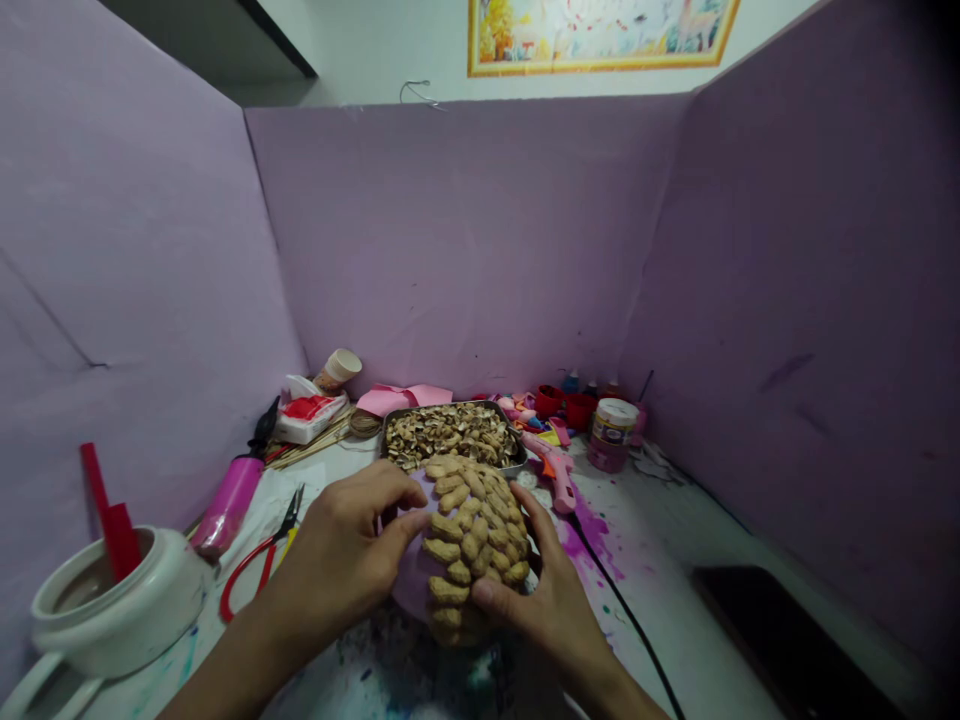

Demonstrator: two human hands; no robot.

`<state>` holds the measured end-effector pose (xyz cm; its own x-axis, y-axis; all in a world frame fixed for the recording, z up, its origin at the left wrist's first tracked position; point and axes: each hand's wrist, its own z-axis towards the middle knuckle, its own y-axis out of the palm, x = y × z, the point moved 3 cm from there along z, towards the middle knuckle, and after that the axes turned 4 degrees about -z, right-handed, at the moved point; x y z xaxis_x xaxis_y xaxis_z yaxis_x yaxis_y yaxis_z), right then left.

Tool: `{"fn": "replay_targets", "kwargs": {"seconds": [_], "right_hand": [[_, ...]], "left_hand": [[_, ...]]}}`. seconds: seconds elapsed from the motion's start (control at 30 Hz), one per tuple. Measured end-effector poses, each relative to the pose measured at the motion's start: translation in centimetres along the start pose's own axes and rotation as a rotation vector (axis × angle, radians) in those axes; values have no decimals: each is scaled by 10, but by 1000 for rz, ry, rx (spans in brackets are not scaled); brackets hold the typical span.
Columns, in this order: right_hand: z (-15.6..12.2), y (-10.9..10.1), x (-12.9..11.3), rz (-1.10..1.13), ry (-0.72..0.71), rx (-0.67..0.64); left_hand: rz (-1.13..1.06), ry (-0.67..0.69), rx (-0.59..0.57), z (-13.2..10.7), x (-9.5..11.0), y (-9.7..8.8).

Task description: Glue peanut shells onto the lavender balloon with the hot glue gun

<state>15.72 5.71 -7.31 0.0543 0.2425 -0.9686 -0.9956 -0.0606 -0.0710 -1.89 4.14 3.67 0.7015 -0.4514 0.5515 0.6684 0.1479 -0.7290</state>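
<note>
While the right hand (551, 590) curves its grip around the peanut-covered ball (480, 520), the left hand (367, 530) bends thumb and fingers close together at its bare side; whether they pinch anything, I cannot tell. Beyond the ball, peanut shells (450, 430) fill a tray (383, 440) on the surface (652, 590).

Peanuts (472, 535) packed closely over a purple rounded form (412, 582)

Tan, unshelled, they leave its left side bare; the form is in front of the tray (520, 465), partly hiding that tray's near edge.

Purple panels (465, 250) enclose a paint-stained white table (667, 525).
</note>
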Motion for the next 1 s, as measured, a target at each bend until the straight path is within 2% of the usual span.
{"fn": "replay_targets", "kwargs": {"seconds": [0.2,0.4,0.77,1.0], "right_hand": [[0,-1,-2,-13,32,17],[1,-1,-1,43,50,32],[3,-3,9,91,32,4],[4,-4,8,86,42,21]], "left_hand": [[20,-36,22,0,-6,-5],[-24,2,135,0,-6,-12],[-12,-98,148,-4,1,-13],[130,-54,127,-4,1,-10]]}}
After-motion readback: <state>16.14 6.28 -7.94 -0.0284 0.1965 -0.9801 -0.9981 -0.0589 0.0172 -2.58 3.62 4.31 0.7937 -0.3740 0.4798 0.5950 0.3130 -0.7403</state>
